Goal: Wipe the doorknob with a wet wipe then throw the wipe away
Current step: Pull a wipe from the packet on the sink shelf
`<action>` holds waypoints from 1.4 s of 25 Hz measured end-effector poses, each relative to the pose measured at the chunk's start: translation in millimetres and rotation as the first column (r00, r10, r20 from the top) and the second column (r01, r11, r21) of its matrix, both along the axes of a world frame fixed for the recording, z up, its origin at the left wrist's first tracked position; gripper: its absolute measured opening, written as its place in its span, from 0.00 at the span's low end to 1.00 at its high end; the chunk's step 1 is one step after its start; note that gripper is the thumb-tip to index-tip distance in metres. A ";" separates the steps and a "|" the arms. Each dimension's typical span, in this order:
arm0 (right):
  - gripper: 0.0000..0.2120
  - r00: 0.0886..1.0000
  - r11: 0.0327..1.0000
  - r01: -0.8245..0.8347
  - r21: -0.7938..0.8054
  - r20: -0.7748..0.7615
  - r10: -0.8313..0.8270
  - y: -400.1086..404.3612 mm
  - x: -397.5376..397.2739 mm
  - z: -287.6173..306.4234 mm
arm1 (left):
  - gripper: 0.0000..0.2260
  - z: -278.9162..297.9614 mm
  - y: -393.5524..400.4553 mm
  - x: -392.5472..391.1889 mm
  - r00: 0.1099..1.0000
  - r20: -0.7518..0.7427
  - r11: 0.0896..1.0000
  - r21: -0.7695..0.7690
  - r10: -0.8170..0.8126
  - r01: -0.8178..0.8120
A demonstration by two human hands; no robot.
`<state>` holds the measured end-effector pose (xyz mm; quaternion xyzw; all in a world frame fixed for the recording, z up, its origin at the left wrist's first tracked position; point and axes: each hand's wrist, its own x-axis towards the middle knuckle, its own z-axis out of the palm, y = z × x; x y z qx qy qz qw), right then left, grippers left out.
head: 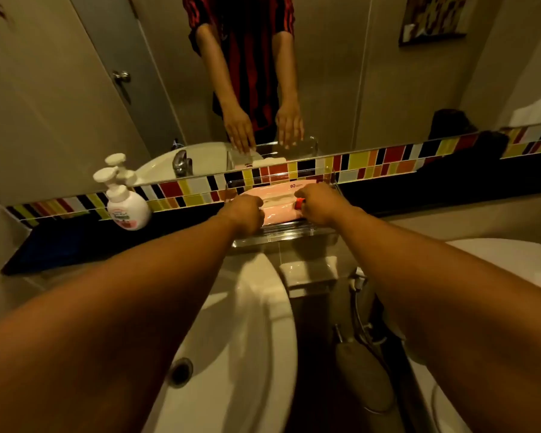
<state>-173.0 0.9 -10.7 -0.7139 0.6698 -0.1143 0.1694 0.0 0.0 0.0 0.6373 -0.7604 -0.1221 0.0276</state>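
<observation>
A pink wet wipe pack lies in a clear tray on the dark ledge below the mirror. My left hand rests curled on the pack's left end. My right hand is curled at its right end, fingers pinching near a red tab. A strip of white shows along the pack's middle. In the mirror a grey door with a metal doorknob appears at the upper left, behind me.
A white pump bottle stands on the ledge at left. A white basin with a drain sits below my arms. A toilet is at right, with a spray hose beside it. Coloured tiles run under the mirror.
</observation>
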 end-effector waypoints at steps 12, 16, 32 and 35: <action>0.14 0.996 0.993 -0.006 -0.117 0.089 0.016 -71.5 9.0 -48.4 | 0.11 -58.6 -73.6 -15.9 0.933 -0.270 0.957 -0.097 0.239 -0.273; 0.17 0.987 0.984 0.058 -0.168 0.160 -0.031 -77.6 12.8 -51.5 | 0.09 -61.1 -74.1 -21.6 0.899 -0.354 0.938 -0.133 0.257 -0.320; 0.07 0.731 0.999 -0.050 -0.006 0.681 0.041 51.6 101.1 80.3 | 0.12 78.7 89.8 111.9 0.850 -0.499 0.984 0.032 0.166 -0.173; 0.06 0.709 0.994 -0.107 0.022 0.703 0.060 118.1 139.0 111.4 | 0.11 114.5 166.7 146.4 0.853 -0.472 0.975 0.090 0.223 -0.206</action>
